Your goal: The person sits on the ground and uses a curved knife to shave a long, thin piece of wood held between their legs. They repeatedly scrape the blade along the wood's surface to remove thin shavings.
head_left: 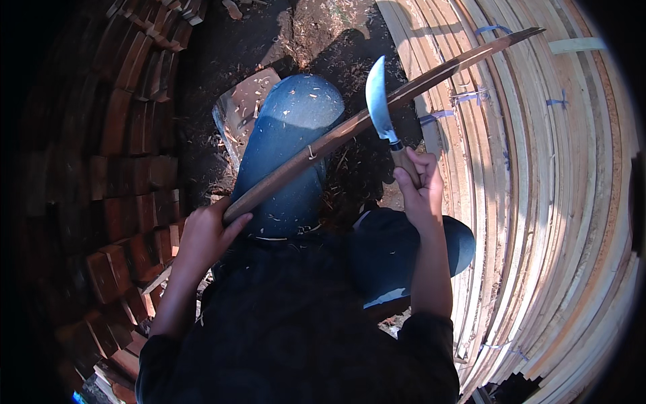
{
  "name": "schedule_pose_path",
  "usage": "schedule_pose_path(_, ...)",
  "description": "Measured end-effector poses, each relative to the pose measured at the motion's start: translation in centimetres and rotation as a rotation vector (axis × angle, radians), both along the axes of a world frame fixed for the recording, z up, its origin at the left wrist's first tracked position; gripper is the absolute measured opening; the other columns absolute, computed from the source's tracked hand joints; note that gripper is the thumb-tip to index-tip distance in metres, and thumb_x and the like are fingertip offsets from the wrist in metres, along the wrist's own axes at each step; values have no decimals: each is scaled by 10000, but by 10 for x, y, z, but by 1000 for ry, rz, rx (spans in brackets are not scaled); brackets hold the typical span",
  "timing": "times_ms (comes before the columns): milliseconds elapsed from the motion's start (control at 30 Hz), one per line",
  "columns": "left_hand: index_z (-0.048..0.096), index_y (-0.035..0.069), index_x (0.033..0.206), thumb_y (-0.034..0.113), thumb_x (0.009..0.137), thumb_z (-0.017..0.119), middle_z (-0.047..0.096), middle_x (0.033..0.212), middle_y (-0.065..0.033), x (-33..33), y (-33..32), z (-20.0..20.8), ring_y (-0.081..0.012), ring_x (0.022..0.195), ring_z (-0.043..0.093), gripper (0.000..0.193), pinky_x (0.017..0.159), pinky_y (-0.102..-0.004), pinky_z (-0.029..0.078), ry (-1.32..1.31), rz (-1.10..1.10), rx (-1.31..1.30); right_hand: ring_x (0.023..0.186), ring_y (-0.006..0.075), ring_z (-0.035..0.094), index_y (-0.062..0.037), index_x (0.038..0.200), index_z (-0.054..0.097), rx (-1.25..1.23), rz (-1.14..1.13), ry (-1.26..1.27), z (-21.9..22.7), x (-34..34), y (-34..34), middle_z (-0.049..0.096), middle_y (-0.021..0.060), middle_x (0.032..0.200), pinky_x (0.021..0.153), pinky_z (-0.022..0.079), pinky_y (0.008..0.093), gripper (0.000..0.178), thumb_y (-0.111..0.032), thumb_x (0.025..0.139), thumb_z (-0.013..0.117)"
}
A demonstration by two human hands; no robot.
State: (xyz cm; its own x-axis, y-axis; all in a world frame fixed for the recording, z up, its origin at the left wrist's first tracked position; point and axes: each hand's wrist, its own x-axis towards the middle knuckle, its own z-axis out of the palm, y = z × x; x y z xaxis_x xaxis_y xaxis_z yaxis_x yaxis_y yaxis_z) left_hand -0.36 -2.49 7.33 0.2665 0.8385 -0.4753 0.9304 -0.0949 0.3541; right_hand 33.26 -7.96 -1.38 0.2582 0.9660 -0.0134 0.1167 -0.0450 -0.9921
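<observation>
My left hand [210,230] is closed around the near end of a long brown wooden stick [279,176]. The stick slants up to the right, passing over my jeans-covered knee, and its far end tapers above a stack of pale strips. In my right hand [424,188] is the wooden handle of a curved knife [379,101], gripped with fingers wrapped round it. The blade points up, broad and shiny, and overlaps the stick's middle in the picture; whether they touch I cannot tell. A thin pale shaving [311,152] clings to the stick near my knee.
Long pale wooden strips [531,222], tied with purple bands, lie stacked along the right. Dark reddish-brown blocks [128,215] are piled on the left. A flat board [245,97] lies beyond my knee on dark ground [350,40] strewn with shavings.
</observation>
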Motion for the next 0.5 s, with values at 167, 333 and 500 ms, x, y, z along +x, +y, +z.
schedule_pose_path(167,629,-9,891,352,812,672,616,735,-244,-1,-1,2,-410,750,614,372,672,-477,476,-7,26,-37,846,118,605,-23,1147,478,83,-191,295,-2,5,-4,628,128,995,736,491,261,280,-49,894,595)
schedule_pose_path(333,628,-16,881,342,818,669,617,731,-241,-4,0,-6,-416,744,610,366,662,-470,476,-46,16,-5,775,109,608,-19,1134,478,-73,273,-103,3,-4,-6,633,126,1038,697,478,252,280,-59,888,607)
schedule_pose_path(500,627,-17,880,352,814,673,617,729,-238,6,4,-1,-411,731,612,378,650,-472,472,-42,27,-23,716,67,544,-49,1179,482,-5,11,96,-4,4,-2,599,73,907,639,447,217,302,-43,896,586)
